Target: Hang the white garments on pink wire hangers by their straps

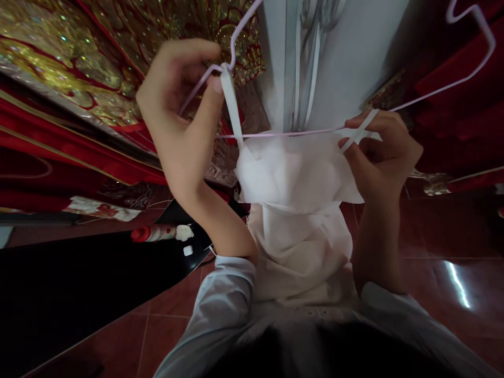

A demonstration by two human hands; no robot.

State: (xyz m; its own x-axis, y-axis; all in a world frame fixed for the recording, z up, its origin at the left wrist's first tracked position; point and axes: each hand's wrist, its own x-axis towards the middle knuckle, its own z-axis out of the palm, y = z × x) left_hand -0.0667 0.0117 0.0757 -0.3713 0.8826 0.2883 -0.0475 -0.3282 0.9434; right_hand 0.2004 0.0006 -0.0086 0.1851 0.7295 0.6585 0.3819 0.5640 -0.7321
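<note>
White garment (295, 168) lies between both forearms, below the pink hanger's (233, 48) hook; left hand (173, 113) curls half open, thumb against the left strap (232, 107), its hold on the wire hard to tell; right hand (384, 152) pinches the right strap (360, 130), thumb and forefinger nearly together.

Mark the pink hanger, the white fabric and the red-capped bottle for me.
Pink hanger (291, 134): head view, on its straight bar.
White fabric (297, 170): head view, on its upper section.
Red-capped bottle (160, 232): head view, on its body, beside the cap.
</note>
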